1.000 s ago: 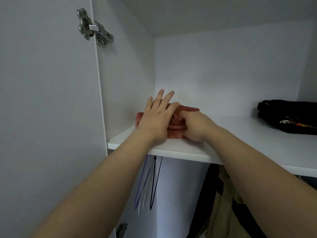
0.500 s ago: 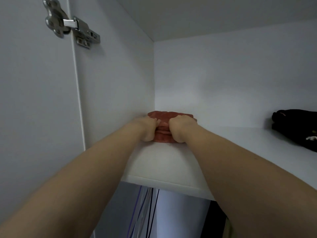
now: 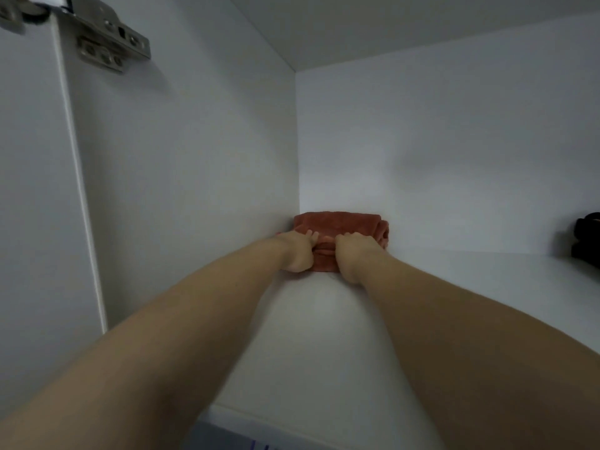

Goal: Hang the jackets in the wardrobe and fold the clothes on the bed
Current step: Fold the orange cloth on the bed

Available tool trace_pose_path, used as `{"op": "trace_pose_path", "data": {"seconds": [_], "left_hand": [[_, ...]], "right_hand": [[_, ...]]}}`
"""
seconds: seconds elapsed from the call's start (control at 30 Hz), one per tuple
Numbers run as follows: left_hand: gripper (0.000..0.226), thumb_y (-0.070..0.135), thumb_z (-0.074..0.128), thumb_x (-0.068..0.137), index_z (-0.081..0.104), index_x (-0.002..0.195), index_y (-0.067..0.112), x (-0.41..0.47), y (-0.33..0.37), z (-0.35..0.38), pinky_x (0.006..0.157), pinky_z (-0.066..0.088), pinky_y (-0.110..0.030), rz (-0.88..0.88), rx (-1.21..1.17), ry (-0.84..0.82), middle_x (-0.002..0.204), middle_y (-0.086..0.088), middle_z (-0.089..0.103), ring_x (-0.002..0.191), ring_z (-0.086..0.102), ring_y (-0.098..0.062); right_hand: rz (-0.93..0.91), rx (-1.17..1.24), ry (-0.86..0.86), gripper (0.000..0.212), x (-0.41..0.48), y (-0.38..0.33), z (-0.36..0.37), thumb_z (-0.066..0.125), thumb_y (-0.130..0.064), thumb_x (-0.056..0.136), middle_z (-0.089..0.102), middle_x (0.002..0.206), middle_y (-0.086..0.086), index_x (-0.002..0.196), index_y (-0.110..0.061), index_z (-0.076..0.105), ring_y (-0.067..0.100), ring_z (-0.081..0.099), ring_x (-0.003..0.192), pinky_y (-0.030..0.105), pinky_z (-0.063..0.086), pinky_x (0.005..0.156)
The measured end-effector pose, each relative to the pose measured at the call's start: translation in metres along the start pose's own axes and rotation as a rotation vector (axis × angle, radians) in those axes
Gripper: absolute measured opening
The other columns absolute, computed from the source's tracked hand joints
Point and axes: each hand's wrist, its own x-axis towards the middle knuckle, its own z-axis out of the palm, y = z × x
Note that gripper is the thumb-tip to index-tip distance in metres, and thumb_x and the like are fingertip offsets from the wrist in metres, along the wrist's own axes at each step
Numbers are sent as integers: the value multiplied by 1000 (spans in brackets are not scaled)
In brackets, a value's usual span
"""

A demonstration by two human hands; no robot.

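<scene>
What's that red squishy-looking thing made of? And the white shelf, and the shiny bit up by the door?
The red bundle looks like soft fabric, maybe fleece or terry: fuzzy matte surface, rounded folds. The shelf looks like white laminated board, smooth with a dull sheen; its core is hidden. The hinge is metal: silvery, with screw heads.

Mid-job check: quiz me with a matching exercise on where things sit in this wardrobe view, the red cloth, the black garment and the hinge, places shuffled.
Things:
1. folded red cloth
2. black garment
3. metal hinge

Places:
A. top left of the view
B. far right end of the shelf
C. back left corner of the shelf

Pairs: 1-C, 2-B, 3-A.
</scene>
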Motion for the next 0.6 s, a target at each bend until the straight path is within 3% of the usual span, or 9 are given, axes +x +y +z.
{"op": "trace_pose_path", "data": {"seconds": [0.17,0.37,0.53,0.6], "left_hand": [[76,15,41,100,-3,163,18,1,-6,10,127,7,-41,33,-80,73,171,-3,-3,157,4,-22],[81,18,52,94,11,163,25,-6,-11,12,125,19,-35,37,-138,206,170,2,12,155,18,-20],[72,18,56,93,29,160,22,-22,1,7,114,39,-38,17,-60,312,159,-8,40,141,43,-31],[60,19,59,92,46,151,21,-27,2,3,109,44,-37,25,-105,361,146,-11,54,131,52,-32]], "right_hand": [[9,19,64,44,2,4,10,49,-14,99,46,145,15,141,-5,42,30,48,133,40,33,111],[-15,-44,51,48,-5,4,6,49,-15,100,42,148,15,145,-3,38,30,42,136,42,32,112],[1,-79,-191,74,-16,-2,-17,49,-27,104,7,168,15,161,-9,6,37,23,151,43,21,120],[-1,-31,-200,63,-26,1,-29,49,-21,104,26,164,15,158,-4,20,35,35,145,34,29,113]]}}
